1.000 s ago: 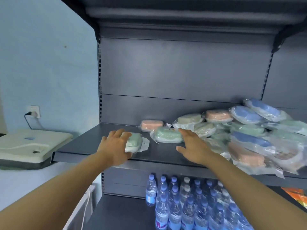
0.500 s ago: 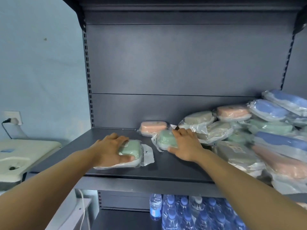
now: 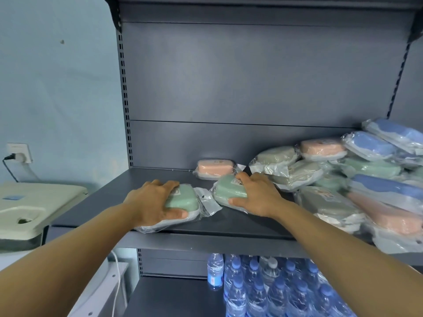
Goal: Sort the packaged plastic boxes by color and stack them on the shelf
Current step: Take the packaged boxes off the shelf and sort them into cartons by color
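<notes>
- Lowest in the frame, right of centre, shrink-wrapped water bottles [image 3: 274, 291] with blue caps stand packed together on the lower shelf [image 3: 174, 298].
- Your two bare forearms rise from the bottom corners of the frame toward the dark grey shelf [image 3: 206, 239] at mid-height.
- Your left hand [image 3: 151, 202] sits at the centre of the frame, its grip wrapped around a green box [image 3: 183, 199] in clear wrap: fingers over the top, thumb pressed against the near side. The box rests near the shelf's front edge, and its wrap spills out to the right.
- Your right hand [image 3: 256, 195], just right of centre, has its grip on a second green box [image 3: 229, 191], fingers laid across the top and thumb against the near edge. This box lies on the shelf just beside the first, their wrappers close or touching; you cannot tell which.
- Behind both hands, a lone pink box [image 3: 216, 168] lies flat against the shelf's back panel.
- At the right of the frame, a loose pile of wrapped boxes [image 3: 357, 179] in blue, green, pink and pale grey leans in tilted layers, running out of the frame.
- At the far left, a cream appliance [image 3: 34, 207] sits below a wall socket [image 3: 19, 153] with a plug in it.
</notes>
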### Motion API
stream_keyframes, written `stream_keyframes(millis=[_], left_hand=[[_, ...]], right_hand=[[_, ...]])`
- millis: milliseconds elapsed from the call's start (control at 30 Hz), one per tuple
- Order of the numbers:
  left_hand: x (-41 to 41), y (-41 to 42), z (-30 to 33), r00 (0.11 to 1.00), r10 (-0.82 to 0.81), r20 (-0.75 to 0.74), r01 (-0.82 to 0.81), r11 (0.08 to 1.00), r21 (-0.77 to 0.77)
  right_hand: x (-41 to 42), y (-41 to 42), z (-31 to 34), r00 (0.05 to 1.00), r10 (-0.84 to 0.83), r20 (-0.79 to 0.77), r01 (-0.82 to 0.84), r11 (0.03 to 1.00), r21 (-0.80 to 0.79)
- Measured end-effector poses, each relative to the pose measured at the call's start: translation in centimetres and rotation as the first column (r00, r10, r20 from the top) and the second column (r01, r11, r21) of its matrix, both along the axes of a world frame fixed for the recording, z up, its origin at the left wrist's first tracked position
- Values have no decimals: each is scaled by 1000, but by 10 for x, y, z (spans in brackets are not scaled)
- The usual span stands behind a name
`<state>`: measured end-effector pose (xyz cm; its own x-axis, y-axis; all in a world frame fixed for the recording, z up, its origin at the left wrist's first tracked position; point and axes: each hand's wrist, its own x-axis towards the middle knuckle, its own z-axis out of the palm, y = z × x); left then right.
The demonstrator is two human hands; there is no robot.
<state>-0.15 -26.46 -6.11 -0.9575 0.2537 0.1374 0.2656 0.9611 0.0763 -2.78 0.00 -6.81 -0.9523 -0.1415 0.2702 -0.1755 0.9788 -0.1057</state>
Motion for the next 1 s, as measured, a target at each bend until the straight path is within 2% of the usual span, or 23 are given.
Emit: stream_keyframes(millis=[133,233,533,767,1000], left_hand=[[23,3,9,998,14,-59,-11,999,36],[48,11,21,993,-34,-110,40,998,51],[132,81,30,956,-267,-117,276,959,65],[192,204,-15,904,-427,11,423,900,104],[256,356,-109,851,-497,169,482,867,124]], right_hand=[[35,3,14,985,-51,-167,52,999,2],[71,10,31,968,-60,-243,60,998,-6],[207,78,43,934,-190,-303,176,982,-73],[317,198,-5,922,-330,-201,322,944,-71],[390,345,-103,911,-412,-10,410,909,-77]])
